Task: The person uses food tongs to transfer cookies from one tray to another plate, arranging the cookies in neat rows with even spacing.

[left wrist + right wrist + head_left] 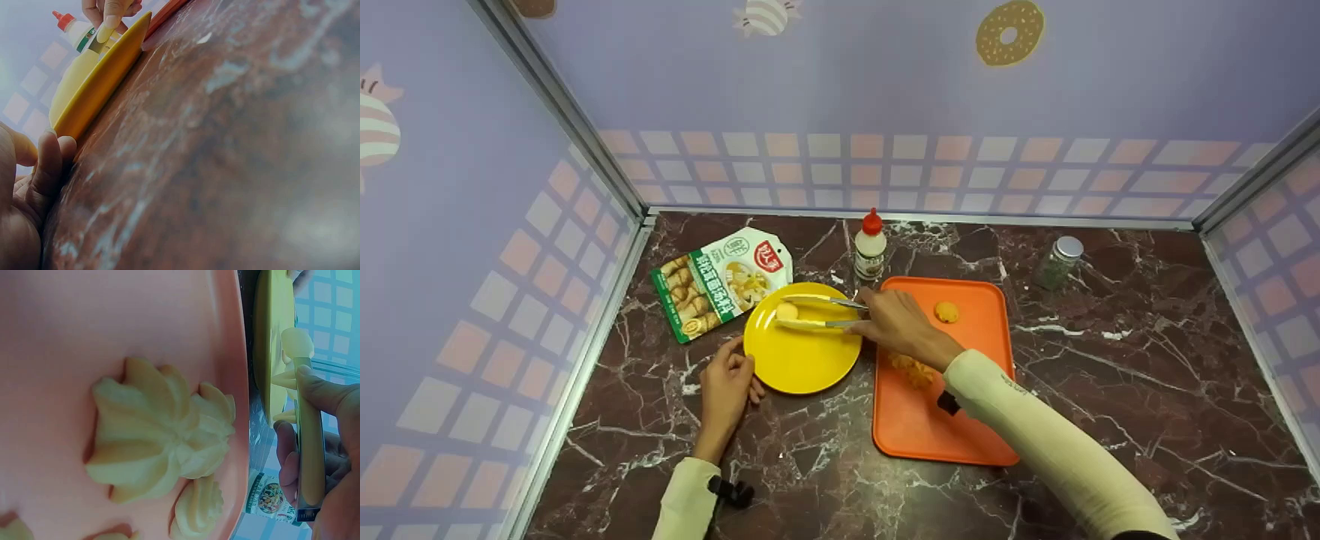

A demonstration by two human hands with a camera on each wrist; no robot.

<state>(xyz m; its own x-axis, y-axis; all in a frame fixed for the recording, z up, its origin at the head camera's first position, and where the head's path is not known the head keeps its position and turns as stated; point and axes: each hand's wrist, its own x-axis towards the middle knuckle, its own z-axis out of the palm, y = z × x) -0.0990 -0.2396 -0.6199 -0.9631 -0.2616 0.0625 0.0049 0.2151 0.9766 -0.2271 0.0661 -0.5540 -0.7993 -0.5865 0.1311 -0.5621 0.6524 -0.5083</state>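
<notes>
“One yellow plate (802, 364) rests on a dark marbled bench (1110, 405), two bare hands at it. What does the right-hand grip (901, 322) have?”

“It is closed around metal tongs (832, 325) with yellow ends, reaching across the far part of the plate. A round pale piece (787, 310) sits between the arms near their tips, over the plate's far left; whether it touches the plate, one cannot tell.”

“And the left-hand grip (729, 382)?”

“At the plate's near left rim, fingers bent and touching the edge. Whether they pinch it is unclear.”

“What surrounds them?”

“An orange tray (930, 427), right of the plate, carries a lone yellow piece (946, 312) toward its far edge and a ridged cluster (913, 369) near its left edge, by the right wrist. A green-and-white packet (727, 281) lies just beside the plate on the left.”

“And at the back?”

“A red-capped bottle (870, 251) stands near plate and tray; a silver-lidded jar (1059, 262) stands farther right, beyond the tray.”
</notes>
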